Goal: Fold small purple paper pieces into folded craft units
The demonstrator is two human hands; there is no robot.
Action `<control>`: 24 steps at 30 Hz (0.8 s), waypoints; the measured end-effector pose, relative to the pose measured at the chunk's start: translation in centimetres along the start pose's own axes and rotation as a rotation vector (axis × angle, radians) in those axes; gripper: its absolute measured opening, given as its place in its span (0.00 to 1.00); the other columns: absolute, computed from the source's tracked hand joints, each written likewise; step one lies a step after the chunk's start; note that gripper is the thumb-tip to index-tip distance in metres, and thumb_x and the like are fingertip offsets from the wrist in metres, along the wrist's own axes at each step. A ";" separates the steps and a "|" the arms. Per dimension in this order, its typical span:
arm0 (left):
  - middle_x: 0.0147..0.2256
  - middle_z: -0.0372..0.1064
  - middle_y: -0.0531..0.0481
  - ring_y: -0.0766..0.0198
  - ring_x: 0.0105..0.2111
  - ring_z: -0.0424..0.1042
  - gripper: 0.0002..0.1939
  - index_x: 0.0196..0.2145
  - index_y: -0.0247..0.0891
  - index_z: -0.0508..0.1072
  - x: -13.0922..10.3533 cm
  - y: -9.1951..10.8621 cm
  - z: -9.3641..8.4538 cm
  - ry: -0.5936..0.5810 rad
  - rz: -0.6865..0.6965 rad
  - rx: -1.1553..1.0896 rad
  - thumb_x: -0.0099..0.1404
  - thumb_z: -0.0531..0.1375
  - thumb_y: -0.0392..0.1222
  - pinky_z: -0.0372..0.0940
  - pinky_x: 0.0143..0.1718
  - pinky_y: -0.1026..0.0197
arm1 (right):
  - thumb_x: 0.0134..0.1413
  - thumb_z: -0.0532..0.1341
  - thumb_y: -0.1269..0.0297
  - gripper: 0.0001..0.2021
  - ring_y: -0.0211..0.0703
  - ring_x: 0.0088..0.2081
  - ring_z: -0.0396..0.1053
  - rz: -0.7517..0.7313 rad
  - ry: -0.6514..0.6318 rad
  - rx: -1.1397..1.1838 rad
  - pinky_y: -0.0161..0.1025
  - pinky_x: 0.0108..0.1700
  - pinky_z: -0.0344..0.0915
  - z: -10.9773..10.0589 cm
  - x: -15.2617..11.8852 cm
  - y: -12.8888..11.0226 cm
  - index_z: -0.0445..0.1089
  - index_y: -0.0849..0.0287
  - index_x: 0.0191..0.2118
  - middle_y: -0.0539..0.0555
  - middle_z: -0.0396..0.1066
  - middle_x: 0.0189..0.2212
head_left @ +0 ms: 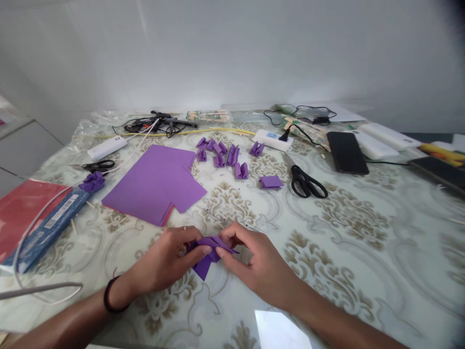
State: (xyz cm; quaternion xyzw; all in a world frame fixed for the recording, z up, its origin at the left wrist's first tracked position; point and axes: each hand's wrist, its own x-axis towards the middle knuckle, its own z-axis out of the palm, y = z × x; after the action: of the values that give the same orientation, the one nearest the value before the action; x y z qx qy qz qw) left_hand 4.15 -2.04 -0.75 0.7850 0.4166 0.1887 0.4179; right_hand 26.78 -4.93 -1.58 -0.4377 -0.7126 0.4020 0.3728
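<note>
Between my two hands is a folded piece of purple paper (pixel 204 265), held low over the near part of the table. My left hand (pixel 169 261) pinches its left side, thumb on the front face. On the right side, my right hand (pixel 250 257) grips it between thumb and fingers. One pointed flap hangs down below the left thumb. Beyond my hands lie several small folded purple paper pieces (pixel 232 155), and a flat folded one (pixel 271 182) sits nearer. To the left is a stack of purple paper sheets (pixel 148 179) with a red edge showing underneath.
Black-handled scissors (pixel 308 184) lie right of the folded pieces; another pair (pixel 99 166) lies far left by a crumpled purple paper (pixel 92 182). A power strip (pixel 272 139), phone (pixel 347 152) and cables line the back. A red-and-blue pack (pixel 47 218) and a cable occupy the left.
</note>
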 end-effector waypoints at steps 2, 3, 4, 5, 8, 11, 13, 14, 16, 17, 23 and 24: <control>0.27 0.65 0.56 0.66 0.28 0.64 0.17 0.29 0.37 0.69 0.0 0.0 0.0 -0.007 -0.009 -0.007 0.76 0.59 0.45 0.57 0.31 0.63 | 0.65 0.60 0.69 0.05 0.39 0.31 0.68 -0.002 -0.001 -0.004 0.36 0.36 0.64 0.0 0.0 0.0 0.64 0.54 0.36 0.46 0.69 0.29; 0.27 0.65 0.56 0.66 0.28 0.64 0.17 0.29 0.37 0.70 0.0 0.1 0.0 -0.008 -0.011 -0.012 0.76 0.59 0.45 0.57 0.31 0.64 | 0.65 0.60 0.69 0.05 0.39 0.31 0.68 -0.002 -0.001 -0.006 0.36 0.36 0.64 0.0 0.0 0.0 0.65 0.54 0.37 0.46 0.69 0.29; 0.27 0.65 0.56 0.66 0.28 0.64 0.17 0.29 0.37 0.70 0.0 0.1 0.0 -0.009 -0.010 -0.017 0.76 0.59 0.45 0.58 0.32 0.64 | 0.65 0.61 0.69 0.05 0.39 0.31 0.69 0.000 -0.001 -0.008 0.36 0.36 0.65 0.0 0.0 0.0 0.65 0.54 0.37 0.46 0.69 0.29; 0.27 0.66 0.56 0.66 0.29 0.65 0.16 0.29 0.37 0.71 0.0 0.1 0.0 -0.008 -0.005 -0.023 0.76 0.59 0.44 0.58 0.32 0.64 | 0.65 0.61 0.69 0.04 0.39 0.31 0.69 0.002 -0.003 -0.012 0.36 0.36 0.65 0.0 0.1 0.0 0.66 0.54 0.38 0.46 0.69 0.29; 0.29 0.68 0.55 0.66 0.30 0.67 0.14 0.31 0.38 0.73 0.0 0.2 -0.1 0.003 0.024 -0.050 0.76 0.61 0.42 0.60 0.34 0.64 | 0.66 0.61 0.68 0.02 0.40 0.32 0.70 0.013 -0.014 -0.019 0.36 0.37 0.65 0.0 0.1 0.0 0.68 0.54 0.39 0.47 0.72 0.30; 0.30 0.70 0.55 0.65 0.31 0.68 0.11 0.32 0.38 0.75 0.0 0.1 -0.1 0.027 0.047 -0.087 0.74 0.62 0.41 0.60 0.35 0.63 | 0.67 0.60 0.68 0.02 0.41 0.32 0.70 0.017 -0.020 -0.039 0.36 0.36 0.65 0.0 0.1 -0.1 0.69 0.54 0.40 0.48 0.72 0.30; 0.30 0.71 0.54 0.65 0.31 0.68 0.09 0.33 0.39 0.76 0.0 0.0 -0.1 0.045 0.054 -0.100 0.73 0.64 0.42 0.61 0.35 0.63 | 0.66 0.60 0.68 0.03 0.41 0.31 0.69 0.017 -0.021 -0.064 0.37 0.36 0.64 0.0 0.1 -0.2 0.69 0.55 0.38 0.48 0.72 0.30; 0.30 0.70 0.54 0.65 0.31 0.68 0.09 0.34 0.39 0.77 0.0 0.0 -0.1 0.050 0.060 -0.105 0.73 0.65 0.42 0.61 0.35 0.63 | 0.66 0.60 0.68 0.03 0.41 0.32 0.69 0.014 -0.023 -0.070 0.38 0.36 0.64 -0.1 0.1 -0.2 0.69 0.55 0.38 0.48 0.72 0.30; 0.29 0.69 0.55 0.65 0.30 0.68 0.09 0.34 0.38 0.77 0.1 -0.1 -0.1 0.056 0.082 -0.116 0.73 0.66 0.43 0.61 0.35 0.63 | 0.66 0.59 0.68 0.03 0.42 0.33 0.70 0.003 -0.030 -0.065 0.38 0.37 0.65 -0.1 0.1 -0.3 0.69 0.55 0.38 0.49 0.73 0.32; 0.29 0.69 0.55 0.65 0.30 0.68 0.10 0.33 0.38 0.77 0.1 -0.1 -0.1 0.056 0.095 -0.122 0.72 0.67 0.43 0.60 0.35 0.63 | 0.66 0.59 0.68 0.03 0.42 0.34 0.70 -0.007 -0.032 -0.059 0.39 0.38 0.65 -0.1 0.1 -0.3 0.69 0.55 0.39 0.50 0.73 0.33; 0.30 0.68 0.55 0.65 0.31 0.68 0.08 0.34 0.39 0.77 0.0 0.0 -0.1 0.047 0.121 -0.140 0.73 0.66 0.41 0.61 0.35 0.63 | 0.67 0.59 0.70 0.05 0.42 0.34 0.70 -0.081 -0.023 -0.033 0.39 0.38 0.66 -0.1 0.2 -0.1 0.72 0.56 0.39 0.50 0.71 0.32; 0.30 0.69 0.55 0.65 0.31 0.68 0.07 0.35 0.39 0.78 0.0 0.0 -0.1 0.050 0.126 -0.142 0.73 0.66 0.41 0.61 0.35 0.63 | 0.67 0.59 0.70 0.05 0.42 0.34 0.70 -0.090 -0.025 -0.022 0.39 0.39 0.66 -0.1 0.2 0.0 0.72 0.56 0.39 0.50 0.71 0.32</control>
State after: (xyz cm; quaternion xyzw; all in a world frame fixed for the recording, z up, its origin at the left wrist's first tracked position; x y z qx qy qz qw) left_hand 4.05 -2.03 -0.75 0.7729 0.3624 0.2634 0.4494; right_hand 26.79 -4.76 -1.51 -0.4045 -0.7405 0.3824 0.3767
